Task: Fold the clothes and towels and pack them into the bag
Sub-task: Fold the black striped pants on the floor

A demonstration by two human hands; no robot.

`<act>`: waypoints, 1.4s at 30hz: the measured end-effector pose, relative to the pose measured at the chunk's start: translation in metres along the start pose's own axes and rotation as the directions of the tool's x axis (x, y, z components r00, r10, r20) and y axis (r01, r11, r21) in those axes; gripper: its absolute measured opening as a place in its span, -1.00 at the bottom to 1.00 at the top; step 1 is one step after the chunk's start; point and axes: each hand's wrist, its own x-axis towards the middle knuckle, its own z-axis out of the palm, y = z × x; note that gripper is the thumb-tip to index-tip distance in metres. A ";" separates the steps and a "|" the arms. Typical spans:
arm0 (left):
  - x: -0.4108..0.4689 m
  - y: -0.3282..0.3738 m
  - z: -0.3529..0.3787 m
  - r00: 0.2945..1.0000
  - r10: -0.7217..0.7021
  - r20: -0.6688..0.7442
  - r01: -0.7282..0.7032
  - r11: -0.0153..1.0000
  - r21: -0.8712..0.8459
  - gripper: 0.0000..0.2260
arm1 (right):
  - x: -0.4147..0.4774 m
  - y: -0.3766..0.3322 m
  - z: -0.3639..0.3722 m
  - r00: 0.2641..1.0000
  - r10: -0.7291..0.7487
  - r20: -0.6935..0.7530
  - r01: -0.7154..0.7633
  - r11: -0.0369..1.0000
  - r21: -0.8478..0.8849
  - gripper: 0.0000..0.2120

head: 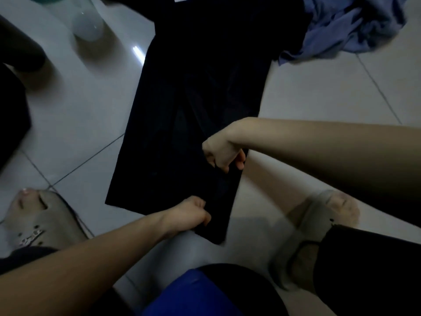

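A black garment (193, 99) lies spread lengthwise on the tiled floor (319, 92), its long sides folded in to make a narrow strip. The left hand (191, 213) has its fingers curled around the near hem. The right hand (222, 152) pinches the strip's right edge a little farther up. A crumpled blue garment (341, 26) lies on the floor just beside the black one's far right corner. A grey slipper (41, 220) sits near the left.
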 end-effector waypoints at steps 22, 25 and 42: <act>-0.026 -0.023 0.006 0.995 -0.078 0.058 0.079 0.996 -0.027 -0.69 | 0.018 -0.001 0.023 0.951 0.024 -0.307 -0.074 0.986 -0.151 -0.68; -0.027 -0.015 0.003 0.999 -0.027 0.041 0.024 0.997 0.070 -0.80 | 0.020 -0.001 0.032 0.943 0.035 -0.330 -0.085 0.987 -0.137 -0.61; -0.021 -0.025 0.007 0.994 -0.112 0.005 0.111 0.993 0.048 -0.58 | -0.021 -0.001 0.080 0.678 -0.054 -0.733 -0.117 0.977 -0.180 -0.60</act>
